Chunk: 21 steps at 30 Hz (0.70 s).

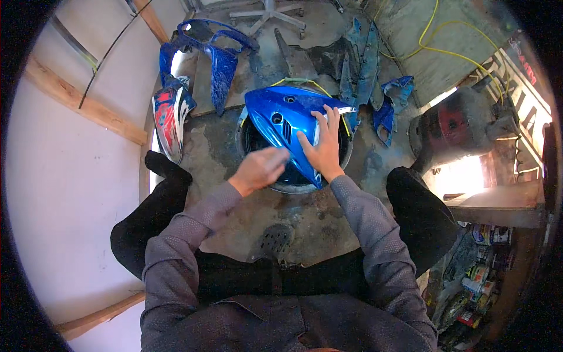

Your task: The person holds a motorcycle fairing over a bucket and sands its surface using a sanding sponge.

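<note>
A glossy blue motorcycle fairing panel lies across a round dark tyre-like ring on the stained floor in front of me. My right hand rests flat on the panel's right side, fingers spread, holding it steady. My left hand hovers at the panel's lower left edge; it is blurred, its fingers curled, and whether it holds anything small I cannot tell. Both forearms wear grey sleeves.
More blue fairing pieces lie at the back left, a red and blue panel at the left, darker parts behind. A dark fuel tank sits right, a yellow cable beyond, cans lower right, a floor drain.
</note>
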Each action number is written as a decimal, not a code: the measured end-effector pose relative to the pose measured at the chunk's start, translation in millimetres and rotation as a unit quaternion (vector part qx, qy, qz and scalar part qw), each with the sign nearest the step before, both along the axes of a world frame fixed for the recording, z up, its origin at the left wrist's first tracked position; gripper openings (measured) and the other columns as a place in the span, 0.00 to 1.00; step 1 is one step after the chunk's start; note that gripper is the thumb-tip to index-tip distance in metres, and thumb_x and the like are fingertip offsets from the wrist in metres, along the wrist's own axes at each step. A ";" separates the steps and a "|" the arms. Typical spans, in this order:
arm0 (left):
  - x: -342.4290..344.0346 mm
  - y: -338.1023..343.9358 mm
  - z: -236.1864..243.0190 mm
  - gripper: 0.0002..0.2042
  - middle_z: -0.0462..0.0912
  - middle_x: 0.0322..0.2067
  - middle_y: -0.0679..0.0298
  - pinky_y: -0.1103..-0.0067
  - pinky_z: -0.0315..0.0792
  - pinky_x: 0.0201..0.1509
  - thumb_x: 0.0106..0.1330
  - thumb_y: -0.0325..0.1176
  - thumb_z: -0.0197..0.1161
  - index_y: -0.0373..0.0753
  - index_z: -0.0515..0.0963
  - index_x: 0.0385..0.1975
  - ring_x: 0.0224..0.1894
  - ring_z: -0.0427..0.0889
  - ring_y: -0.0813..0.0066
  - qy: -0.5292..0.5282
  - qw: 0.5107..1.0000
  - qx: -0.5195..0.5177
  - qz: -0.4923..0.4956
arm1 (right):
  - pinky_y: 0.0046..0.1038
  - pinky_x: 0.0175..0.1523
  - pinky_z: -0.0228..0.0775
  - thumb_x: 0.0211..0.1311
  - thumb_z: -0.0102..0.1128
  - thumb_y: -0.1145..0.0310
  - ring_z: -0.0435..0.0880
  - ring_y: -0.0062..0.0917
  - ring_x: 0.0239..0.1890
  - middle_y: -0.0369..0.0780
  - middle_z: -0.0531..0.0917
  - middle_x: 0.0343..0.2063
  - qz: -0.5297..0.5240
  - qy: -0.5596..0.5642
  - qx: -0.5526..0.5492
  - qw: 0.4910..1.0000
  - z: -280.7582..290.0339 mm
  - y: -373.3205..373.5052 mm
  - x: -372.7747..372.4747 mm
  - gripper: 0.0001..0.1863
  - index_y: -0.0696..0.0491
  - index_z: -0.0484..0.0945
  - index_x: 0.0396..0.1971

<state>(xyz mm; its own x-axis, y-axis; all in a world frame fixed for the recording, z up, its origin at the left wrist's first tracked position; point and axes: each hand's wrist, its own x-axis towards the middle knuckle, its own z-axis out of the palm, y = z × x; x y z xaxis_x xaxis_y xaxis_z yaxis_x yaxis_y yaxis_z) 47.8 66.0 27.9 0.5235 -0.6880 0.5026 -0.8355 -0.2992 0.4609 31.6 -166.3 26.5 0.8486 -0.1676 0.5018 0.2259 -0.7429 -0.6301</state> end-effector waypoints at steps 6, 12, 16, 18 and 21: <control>26.3 18.3 2.2 0.13 0.91 0.46 0.54 0.65 0.87 0.50 0.67 0.27 0.70 0.38 0.85 0.50 0.46 0.91 0.55 0.003 0.996 0.020 0.088 | 0.54 0.82 0.50 0.61 0.75 0.57 0.49 0.60 0.82 0.55 0.62 0.75 0.003 -0.008 -0.001 1.000 4.1 2.9 0.8 0.34 0.53 0.74 0.64; -5.3 2.2 -3.5 0.18 0.89 0.46 0.53 0.64 0.87 0.50 0.64 0.28 0.71 0.38 0.81 0.54 0.46 0.91 0.51 -0.014 0.997 0.029 -0.073 | 0.54 0.82 0.52 0.61 0.76 0.57 0.49 0.59 0.83 0.55 0.62 0.76 -0.003 0.001 0.005 1.000 1.2 3.0 -0.5 0.34 0.53 0.74 0.64; 19.0 12.6 4.8 0.14 0.90 0.46 0.54 0.64 0.86 0.49 0.67 0.28 0.69 0.38 0.83 0.52 0.45 0.91 0.54 -0.005 0.999 0.029 0.027 | 0.54 0.81 0.53 0.61 0.76 0.57 0.49 0.58 0.83 0.55 0.62 0.76 0.001 -0.004 0.005 1.000 4.0 3.9 -0.3 0.34 0.53 0.74 0.64; 29.7 21.3 2.2 0.13 0.90 0.50 0.53 0.65 0.87 0.51 0.68 0.28 0.68 0.38 0.84 0.52 0.48 0.92 0.54 0.045 0.989 0.014 0.138 | 0.54 0.81 0.53 0.61 0.75 0.57 0.49 0.58 0.83 0.55 0.62 0.76 -0.002 -0.004 0.003 1.000 4.4 3.3 -0.3 0.34 0.53 0.74 0.64; 5.7 11.2 -7.2 0.16 0.88 0.46 0.53 0.64 0.86 0.47 0.64 0.27 0.70 0.39 0.81 0.52 0.45 0.90 0.53 -0.022 0.998 0.023 0.049 | 0.54 0.81 0.53 0.61 0.76 0.57 0.49 0.59 0.83 0.55 0.62 0.76 0.003 -0.008 0.000 1.000 -0.3 2.4 -0.6 0.34 0.53 0.74 0.64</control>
<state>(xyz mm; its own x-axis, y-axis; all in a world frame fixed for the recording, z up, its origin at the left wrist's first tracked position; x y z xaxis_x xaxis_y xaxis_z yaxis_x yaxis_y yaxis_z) 53.6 77.1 20.7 0.5670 -0.6576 0.4960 -0.8207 -0.3995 0.4085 31.0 -163.9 26.2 0.8409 -0.1635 0.5159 0.2403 -0.7412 -0.6267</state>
